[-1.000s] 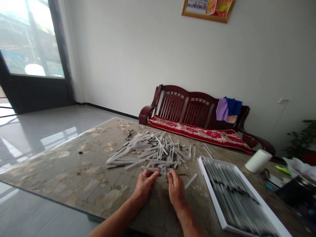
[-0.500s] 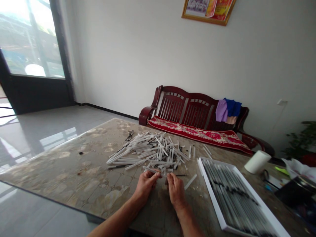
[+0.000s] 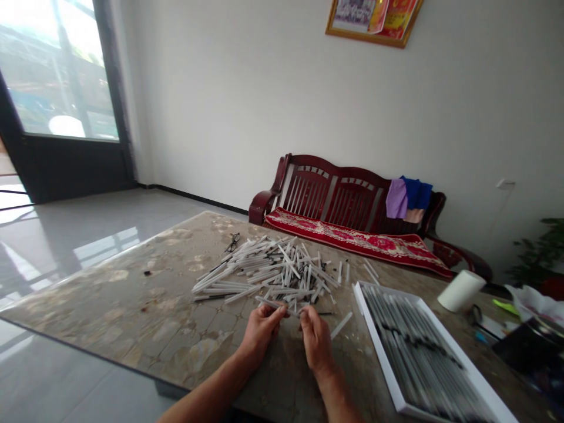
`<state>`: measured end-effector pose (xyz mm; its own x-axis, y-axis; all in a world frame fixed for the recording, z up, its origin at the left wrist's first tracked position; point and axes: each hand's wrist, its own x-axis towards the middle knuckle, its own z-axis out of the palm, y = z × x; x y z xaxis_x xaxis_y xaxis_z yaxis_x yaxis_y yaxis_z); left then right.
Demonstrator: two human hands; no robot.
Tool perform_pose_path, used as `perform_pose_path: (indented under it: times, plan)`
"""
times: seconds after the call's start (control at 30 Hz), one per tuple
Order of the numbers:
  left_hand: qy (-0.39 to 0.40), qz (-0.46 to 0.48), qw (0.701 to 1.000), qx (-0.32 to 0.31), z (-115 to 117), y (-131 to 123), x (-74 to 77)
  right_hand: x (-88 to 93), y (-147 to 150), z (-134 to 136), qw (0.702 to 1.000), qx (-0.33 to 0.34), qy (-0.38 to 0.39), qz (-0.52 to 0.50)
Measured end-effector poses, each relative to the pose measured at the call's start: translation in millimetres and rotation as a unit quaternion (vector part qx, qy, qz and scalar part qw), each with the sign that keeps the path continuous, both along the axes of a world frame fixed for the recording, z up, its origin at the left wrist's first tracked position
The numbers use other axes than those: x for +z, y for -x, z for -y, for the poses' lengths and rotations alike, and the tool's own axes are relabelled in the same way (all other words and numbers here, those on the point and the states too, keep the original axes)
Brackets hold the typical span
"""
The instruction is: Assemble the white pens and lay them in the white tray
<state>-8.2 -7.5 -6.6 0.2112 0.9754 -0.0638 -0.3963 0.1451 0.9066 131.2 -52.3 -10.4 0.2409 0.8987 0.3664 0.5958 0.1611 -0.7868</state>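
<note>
My left hand (image 3: 259,329) is closed in a pinch around a thin whitish tube (image 3: 268,302), whose far end sticks out to the left of the fingers. Close by on the right, my right hand (image 3: 315,335) has thumb and fingers pressed together at the tube's other end; exactly what lies between those fingertips is hard to make out. Just beyond both hands spreads a loose pile of white tubes (image 3: 264,267), with some dark thin pieces among them. A single pale tube (image 3: 342,325) lies on the table right of my right hand.
A white tray (image 3: 388,376) full of grey tubes with black parts lies at the right of the patterned table (image 3: 176,329). Dark-framed glasses (image 3: 232,242) rest behind the pile. A white roll (image 3: 461,291) stands farther right; a wooden bench (image 3: 335,197) is behind the table.
My right hand has shifted very slightly, and a bit more of the pale piece shows at its fingertips. The left hand keeps its pinch; the view has moved a little.
</note>
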Motion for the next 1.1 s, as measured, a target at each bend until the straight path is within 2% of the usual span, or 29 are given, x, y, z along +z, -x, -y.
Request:
perform_pose_path:
  times: [0.1, 0.27, 0.37, 0.47, 0.57, 0.7, 0.9, 1.1]
  plan:
    - [-0.014, -0.003, 1.0, -0.012, 0.6, 0.4, 0.3, -1.7, 0.0, 0.2, 1.0, -0.011, -0.015, 0.016]
    - [-0.025, -0.021, 0.999, -0.014, 1.5, 0.7, 1.1, -2.1, 0.5, -0.2, 1.0, -0.009, 0.015, 0.003]
    - [-0.018, -0.023, 1.0, -0.003, 1.7, 0.5, 1.9, -0.8, 1.4, 0.7, 1.0, 0.004, -0.007, 0.0]
    - [-0.029, -0.026, 0.999, -0.013, 2.4, 0.5, 3.1, -2.2, 1.4, 0.1, 0.999, -0.015, -0.033, 0.009]
    - [-0.033, -0.029, 0.999, -0.025, 3.3, 1.1, 4.8, -4.0, 0.6, -0.5, 0.999, -0.026, -0.025, 0.011]
    - [-0.013, -0.027, 0.999, -0.011, 3.6, 1.9, 5.8, -2.2, 0.5, 1.5, 1.0, 0.008, -0.008, -0.001]
    - [-0.021, -0.017, 0.999, -0.033, 3.0, 1.9, 2.3, -1.7, 1.2, 1.7, 1.0, -0.006, -0.005, -0.012]
    - [-0.018, -0.02, 0.999, -0.022, 3.0, 2.9, 0.7, 0.3, 2.8, 3.3, 1.0, 0.02, -0.001, -0.009]
